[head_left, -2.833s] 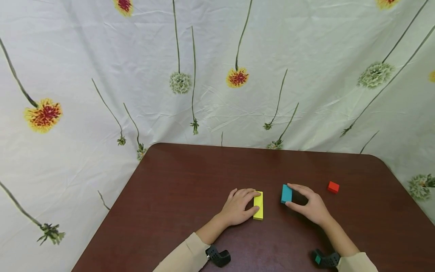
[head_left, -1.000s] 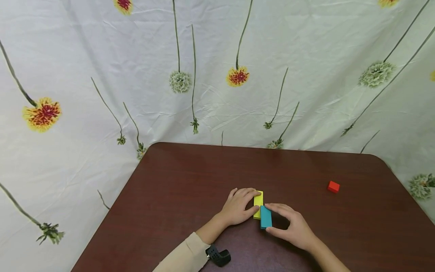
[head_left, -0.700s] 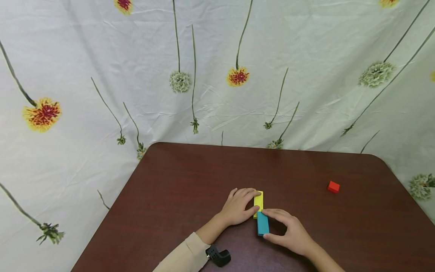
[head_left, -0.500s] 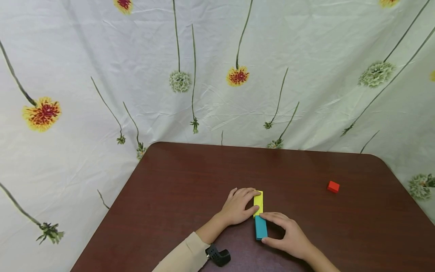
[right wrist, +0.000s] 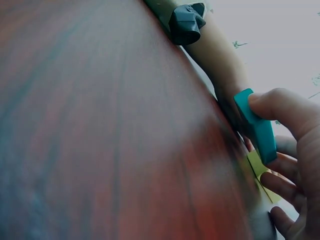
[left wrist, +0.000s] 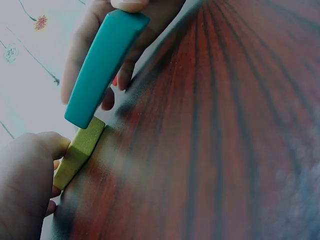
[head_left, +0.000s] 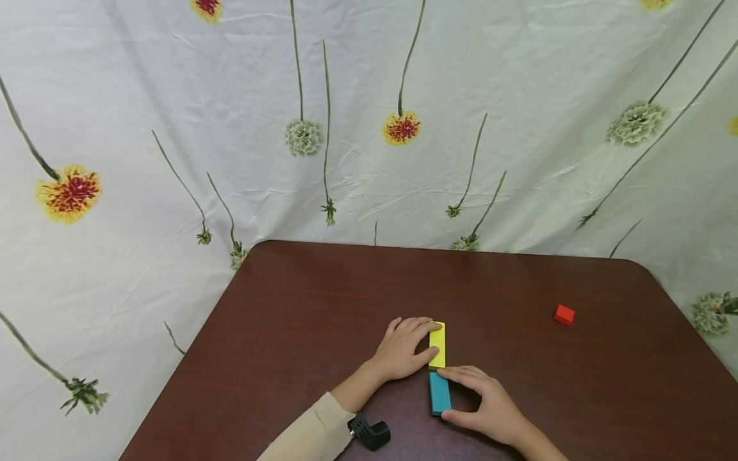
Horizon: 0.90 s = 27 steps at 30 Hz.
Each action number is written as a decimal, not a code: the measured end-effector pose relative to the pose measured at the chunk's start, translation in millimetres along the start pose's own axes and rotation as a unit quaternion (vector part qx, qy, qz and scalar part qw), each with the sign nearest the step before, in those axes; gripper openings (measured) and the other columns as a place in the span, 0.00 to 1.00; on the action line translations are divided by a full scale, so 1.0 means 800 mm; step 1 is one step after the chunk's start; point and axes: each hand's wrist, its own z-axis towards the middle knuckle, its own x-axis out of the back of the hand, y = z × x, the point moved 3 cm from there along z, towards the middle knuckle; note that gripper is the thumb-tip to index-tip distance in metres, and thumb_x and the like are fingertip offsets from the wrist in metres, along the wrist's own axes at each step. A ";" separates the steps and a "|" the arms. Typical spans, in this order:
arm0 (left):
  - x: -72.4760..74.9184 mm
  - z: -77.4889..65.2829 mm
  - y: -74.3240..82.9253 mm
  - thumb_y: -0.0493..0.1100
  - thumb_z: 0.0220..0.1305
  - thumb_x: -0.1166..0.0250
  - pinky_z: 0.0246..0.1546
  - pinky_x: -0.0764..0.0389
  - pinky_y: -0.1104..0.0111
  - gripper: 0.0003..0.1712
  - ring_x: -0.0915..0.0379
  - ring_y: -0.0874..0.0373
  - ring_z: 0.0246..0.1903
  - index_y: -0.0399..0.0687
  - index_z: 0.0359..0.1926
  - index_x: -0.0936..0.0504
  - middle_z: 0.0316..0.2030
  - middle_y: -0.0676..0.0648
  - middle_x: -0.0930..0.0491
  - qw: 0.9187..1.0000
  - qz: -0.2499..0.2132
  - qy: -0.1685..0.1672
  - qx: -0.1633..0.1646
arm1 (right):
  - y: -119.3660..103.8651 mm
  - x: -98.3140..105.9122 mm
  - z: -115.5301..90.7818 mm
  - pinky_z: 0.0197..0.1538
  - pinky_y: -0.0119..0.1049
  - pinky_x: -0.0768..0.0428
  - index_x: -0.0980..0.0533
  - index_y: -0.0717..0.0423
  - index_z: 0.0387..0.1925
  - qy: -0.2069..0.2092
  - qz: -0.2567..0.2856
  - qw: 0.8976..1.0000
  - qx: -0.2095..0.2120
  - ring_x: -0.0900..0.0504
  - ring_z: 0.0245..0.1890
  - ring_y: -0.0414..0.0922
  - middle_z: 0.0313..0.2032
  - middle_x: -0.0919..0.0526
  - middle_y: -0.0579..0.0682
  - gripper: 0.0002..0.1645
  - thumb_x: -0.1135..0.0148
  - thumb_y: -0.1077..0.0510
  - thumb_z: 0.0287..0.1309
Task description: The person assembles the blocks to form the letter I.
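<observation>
My left hand (head_left: pixel 401 350) holds a yellow block (head_left: pixel 438 346) lying lengthwise on the table, thumb and fingers along its left side. My right hand (head_left: pixel 487 406) pinches a teal-blue block (head_left: pixel 440 394) by its two ends, between thumb and fingertips. In the head view the blue block sits just nearer than the yellow one, roughly in line with it. The left wrist view shows the blue block (left wrist: pixel 102 67) tilted and raised off the table, its lower end close to the yellow block (left wrist: pixel 82 150). Whether the blocks touch is unclear.
A small red block (head_left: pixel 564 314) lies on the dark brown table (head_left: pixel 323 288), to the far right of both hands. Behind the table hangs a white cloth (head_left: pixel 357 77) printed with flowers. A black wrist device (head_left: pixel 369 433) sits on the left wrist.
My right hand has carried the blue block leftward and toward me, from right of the yellow block to beyond its near end. The left hand and yellow block have stayed put.
</observation>
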 end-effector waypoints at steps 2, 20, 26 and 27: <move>0.000 0.001 0.000 0.58 0.73 0.49 0.67 0.47 0.46 0.27 0.41 0.55 0.68 0.57 0.68 0.30 0.66 0.50 0.33 1.000 0.000 0.001 -0.002 | 0.002 -0.001 0.000 0.53 0.38 0.24 0.22 0.49 0.59 0.003 -0.003 1.000 0.004 0.24 0.54 0.43 0.55 0.20 0.45 0.36 0.22 0.51 0.46; -0.002 0.000 -0.002 0.58 0.73 0.49 0.67 0.48 0.46 0.27 0.41 0.55 0.68 0.58 0.68 0.31 0.67 0.50 0.33 1.000 0.002 0.004 -0.008 | 0.007 -0.007 -0.002 0.49 0.43 0.23 0.22 0.46 0.59 -0.004 -0.049 0.998 0.029 0.25 0.52 0.40 0.52 0.20 0.38 0.35 0.23 0.46 0.48; -0.002 0.001 -0.002 0.58 0.73 0.49 0.67 0.48 0.46 0.27 0.42 0.54 0.68 0.58 0.68 0.31 0.67 0.50 0.33 1.000 0.004 0.002 -0.005 | 0.008 -0.007 -0.002 0.50 0.41 0.23 0.23 0.46 0.58 0.001 -0.051 0.998 0.040 0.25 0.52 0.40 0.53 0.21 0.39 0.34 0.23 0.47 0.47; -0.002 0.001 -0.003 0.58 0.73 0.49 0.67 0.48 0.46 0.27 0.42 0.54 0.68 0.58 0.68 0.31 0.67 0.50 0.34 1.000 0.004 0.001 -0.004 | 0.008 -0.007 -0.002 0.50 0.40 0.23 0.23 0.46 0.58 0.002 -0.050 0.998 0.040 0.26 0.52 0.40 0.53 0.22 0.39 0.34 0.23 0.47 0.48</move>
